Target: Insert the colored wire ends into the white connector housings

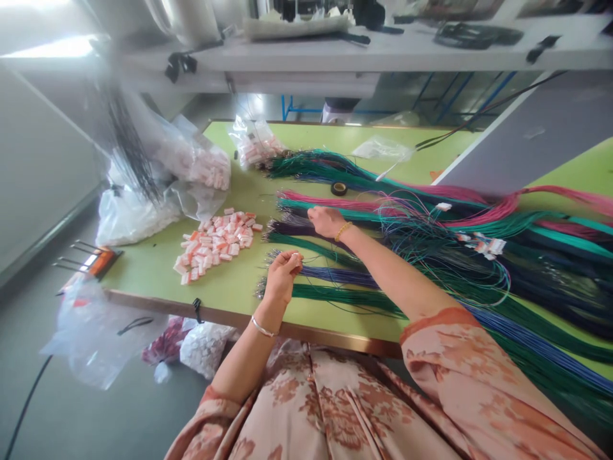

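Note:
My left hand (282,278) is closed in a pinch on a small white connector (297,256), with thin wires trailing from it to the right. My right hand (328,222) lies over the wire bundles, its fingers curled together at the grey wires (297,219) and the teal wires (299,205); what they pinch is hidden. Beneath my left hand run blue-violet wires (340,275) and dark green wires (335,294). A heap of white and orange connectors (218,243) lies left of both hands. Several wired connectors (481,245) rest on the bundles at the right.
Bags of connectors (205,167) stand at the back left of the green table (163,275). A roll of black tape (339,188) sits behind my right hand. An orange pronged fixture (98,262) is at the left edge. A white shelf (306,61) spans overhead, with a slanted panel (531,128) at right.

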Tool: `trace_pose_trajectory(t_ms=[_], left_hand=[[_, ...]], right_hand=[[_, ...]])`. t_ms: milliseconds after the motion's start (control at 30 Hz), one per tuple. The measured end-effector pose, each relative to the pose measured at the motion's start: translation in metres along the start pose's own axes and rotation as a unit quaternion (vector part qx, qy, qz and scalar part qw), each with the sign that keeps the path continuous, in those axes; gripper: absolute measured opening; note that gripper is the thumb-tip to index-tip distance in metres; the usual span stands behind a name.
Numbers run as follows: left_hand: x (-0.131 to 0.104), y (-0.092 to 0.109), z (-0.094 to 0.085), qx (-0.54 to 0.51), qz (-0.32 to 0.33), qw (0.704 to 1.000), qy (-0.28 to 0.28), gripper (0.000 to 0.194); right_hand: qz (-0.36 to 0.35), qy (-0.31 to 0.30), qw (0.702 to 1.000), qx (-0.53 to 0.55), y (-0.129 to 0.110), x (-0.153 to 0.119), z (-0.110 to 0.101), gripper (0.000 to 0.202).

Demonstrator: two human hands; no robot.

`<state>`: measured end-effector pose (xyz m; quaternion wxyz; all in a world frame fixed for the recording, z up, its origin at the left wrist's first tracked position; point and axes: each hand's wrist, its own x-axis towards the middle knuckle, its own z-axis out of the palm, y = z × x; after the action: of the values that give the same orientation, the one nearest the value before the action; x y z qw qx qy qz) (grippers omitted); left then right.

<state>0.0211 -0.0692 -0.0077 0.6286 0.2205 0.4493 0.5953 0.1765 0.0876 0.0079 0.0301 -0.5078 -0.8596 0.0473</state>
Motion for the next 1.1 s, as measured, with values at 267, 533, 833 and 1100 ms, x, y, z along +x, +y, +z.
trace_pose_trajectory(t_ms=[267, 533, 833, 1100], left_hand=[[-0.001, 0.000, 0.000, -0.005, -0.006, 1.000, 0.001, 0.030], [-0.002, 0.001, 0.001, -0.014, -0.016, 1.000, 0.005, 0.031], [-0.002, 0.002, 0.001, -0.013, -0.026, 0.999, 0.015, 0.033], [-0.004, 0.003, 0.001, -0.017, -0.025, 0.999, 0.016, 0.033]], right_hand=[[0.015, -0.015, 0.998, 0.054, 0.011, -0.002, -0.022, 0.025], [0.111, -0.023, 0.984, 0.135, 0.019, 0.010, -0.042, 0.014], [0.073, -0.065, 0.968, 0.229, -0.013, 0.025, -0.031, 0.005], [0.074, 0.025, 0.880, 0.468, -0.046, 0.034, -0.023, 0.001]])
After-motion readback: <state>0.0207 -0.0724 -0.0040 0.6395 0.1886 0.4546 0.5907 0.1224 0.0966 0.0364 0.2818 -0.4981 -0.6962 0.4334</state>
